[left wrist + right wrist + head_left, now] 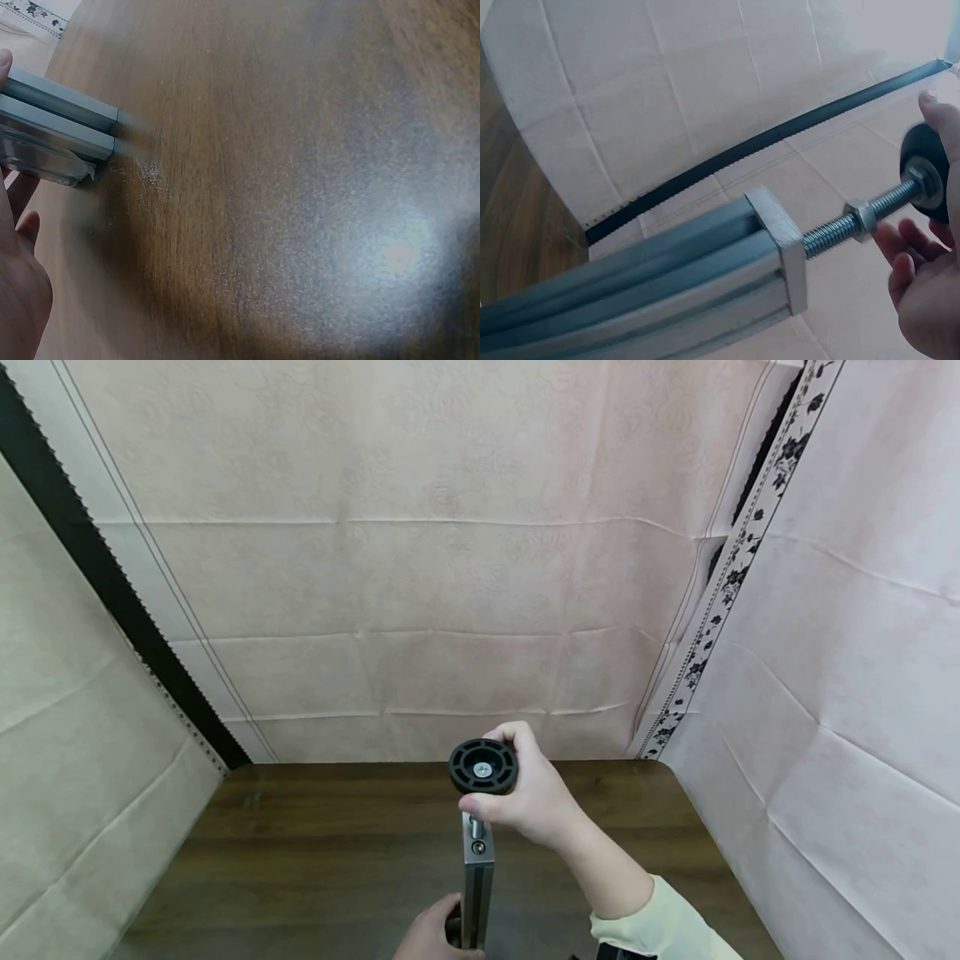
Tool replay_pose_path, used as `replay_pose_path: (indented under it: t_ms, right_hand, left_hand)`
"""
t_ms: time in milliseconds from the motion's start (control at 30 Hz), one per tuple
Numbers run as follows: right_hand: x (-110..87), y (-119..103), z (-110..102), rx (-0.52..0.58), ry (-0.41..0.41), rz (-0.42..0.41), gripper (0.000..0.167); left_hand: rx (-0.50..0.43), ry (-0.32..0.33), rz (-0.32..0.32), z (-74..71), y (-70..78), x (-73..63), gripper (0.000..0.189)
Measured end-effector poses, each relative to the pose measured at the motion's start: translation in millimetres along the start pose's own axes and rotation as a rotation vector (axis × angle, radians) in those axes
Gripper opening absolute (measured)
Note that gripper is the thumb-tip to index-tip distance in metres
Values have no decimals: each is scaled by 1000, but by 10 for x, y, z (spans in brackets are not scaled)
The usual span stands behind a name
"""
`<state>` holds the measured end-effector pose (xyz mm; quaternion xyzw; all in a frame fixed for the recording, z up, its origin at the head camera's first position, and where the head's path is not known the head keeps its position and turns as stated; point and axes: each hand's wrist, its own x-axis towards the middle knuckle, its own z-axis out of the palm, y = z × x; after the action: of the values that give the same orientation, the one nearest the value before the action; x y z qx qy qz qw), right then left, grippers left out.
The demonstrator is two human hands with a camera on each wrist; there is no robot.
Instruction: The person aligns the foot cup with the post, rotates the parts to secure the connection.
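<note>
My right hand (528, 789) holds the round black base of a levelling foot (482, 768), thumb and fingers around its rim. The foot's threaded stud (829, 235) carries a hex nut (861, 217) and meets the end plate (780, 247) of a grooved aluminium profile (477, 902). Lower down, my left hand (437, 935) grips the upright profile, partly cut off by the frame's bottom edge. In the left wrist view, the profile's other end (64, 120) shows near the wooden tabletop, with clear plastic (45, 159) along one side.
A dark wooden tabletop (337, 835) lies beneath both hands. Pale creased cloth (450, 577) hangs behind it, with more cloth panels at left (75, 777) and right (847, 693). A small black object (622, 952) is at the bottom edge beside the right sleeve.
</note>
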<state>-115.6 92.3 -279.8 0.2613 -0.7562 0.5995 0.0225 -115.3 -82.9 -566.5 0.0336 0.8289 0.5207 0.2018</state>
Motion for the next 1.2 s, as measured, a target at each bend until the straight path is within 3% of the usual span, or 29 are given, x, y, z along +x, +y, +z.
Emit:
replay_pose_path:
  t_ms: [467, 633, 1033, 1200]
  right_hand:
    - [-83, -57, 174, -68, 220, 30, 63]
    - [-106, -70, 222, -49, 276, 48, 63]
    - [-126, -60, 253, -61, 265, 55, 66]
    - [-131, -25, 211, -89, 226, -3, 70]
  left_hand:
    - [51, 20, 77, 8, -17, 20, 66]
    - [55, 14, 62, -4, 3, 22, 68]
    - [15, -4, -2, 2, -3, 9, 69]
    - [27, 11, -44, 15, 31, 9, 73]
